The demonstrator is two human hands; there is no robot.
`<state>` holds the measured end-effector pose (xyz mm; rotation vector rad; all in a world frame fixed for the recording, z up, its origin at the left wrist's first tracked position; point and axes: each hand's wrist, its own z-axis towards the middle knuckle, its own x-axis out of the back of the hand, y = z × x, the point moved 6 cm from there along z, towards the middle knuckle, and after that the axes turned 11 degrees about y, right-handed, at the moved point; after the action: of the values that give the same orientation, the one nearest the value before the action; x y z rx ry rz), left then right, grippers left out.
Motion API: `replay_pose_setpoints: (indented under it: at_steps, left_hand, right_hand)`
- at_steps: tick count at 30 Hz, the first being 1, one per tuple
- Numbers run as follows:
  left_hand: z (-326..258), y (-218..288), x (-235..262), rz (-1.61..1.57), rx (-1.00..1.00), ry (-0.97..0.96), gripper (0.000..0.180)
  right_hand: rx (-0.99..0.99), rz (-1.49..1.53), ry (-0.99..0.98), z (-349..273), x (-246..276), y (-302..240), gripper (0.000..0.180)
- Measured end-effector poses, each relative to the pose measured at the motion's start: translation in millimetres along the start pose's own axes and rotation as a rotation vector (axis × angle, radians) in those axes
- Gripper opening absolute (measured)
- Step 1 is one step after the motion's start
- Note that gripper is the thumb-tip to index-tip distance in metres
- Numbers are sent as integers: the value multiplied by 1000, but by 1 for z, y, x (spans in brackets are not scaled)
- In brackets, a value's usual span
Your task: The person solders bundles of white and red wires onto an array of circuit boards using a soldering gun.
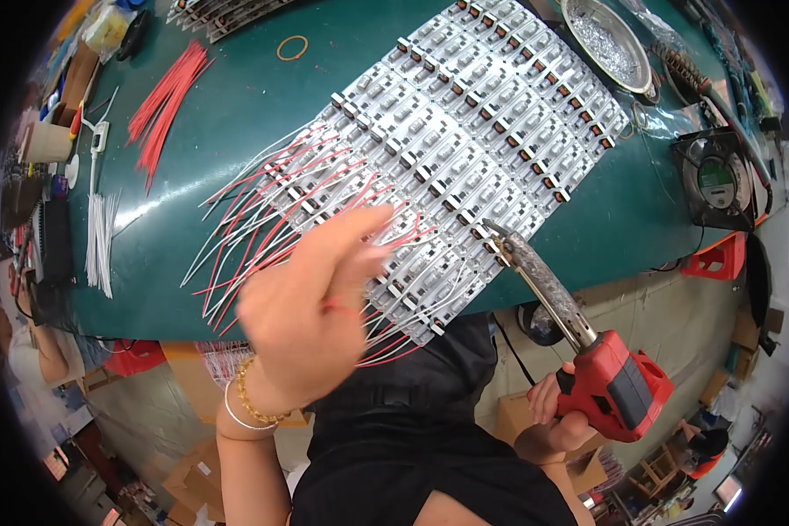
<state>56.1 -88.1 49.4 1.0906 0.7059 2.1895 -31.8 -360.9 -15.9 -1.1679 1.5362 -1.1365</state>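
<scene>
Right hand (559, 412) is gripping the red handle of a soldering iron (578, 351), fingers wrapped closed around it. The iron's long metal barrel is angling up and left, so the tip is resting at the near edge of the boards (464, 131), right by the row being wired. Holding it low by the handle is keeping the hand off the hot end, off the table edge and below the work.

Left hand (311, 307) is hovering over the near-left part of the boards, back of hand toward the camera, wrist cocked, two bracelets (247, 403) on it. Fingers are blurring; they look bunched forward, index extended toward the boards. A thin red wire (346, 307) is crossing the hand, apparently pinched there, but I cannot tell for sure whether the fingers are closing on it.

The boards are lying as a tight grid of small silver strips across the green mat (236, 105), diagonal from lower left to upper right. Red and white leads (254, 210) are fanning out from the left rows, already attached there it seems; the right rows are bare.

Spare stock is sitting well apart on the left: loose red wires (166, 96), a bundle of white wires (100, 241). A metal dish (606, 39) is standing at the far right, a small fan (717, 175) just off the mat's right edge.
</scene>
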Motion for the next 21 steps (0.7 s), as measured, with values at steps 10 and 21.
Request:
replay_pose_setpoints:
  at_steps: [10, 21]
  left_hand:
    - [-17, -4, -46, 103, 35, -101, 12]
    - [-13, -4, -48, 94, 10, -127, 14]
  right_hand:
    - [-182, -109, -44, 0, 7, 3, 69]
    - [-59, -343, 48, -13, 30, 16, 41]
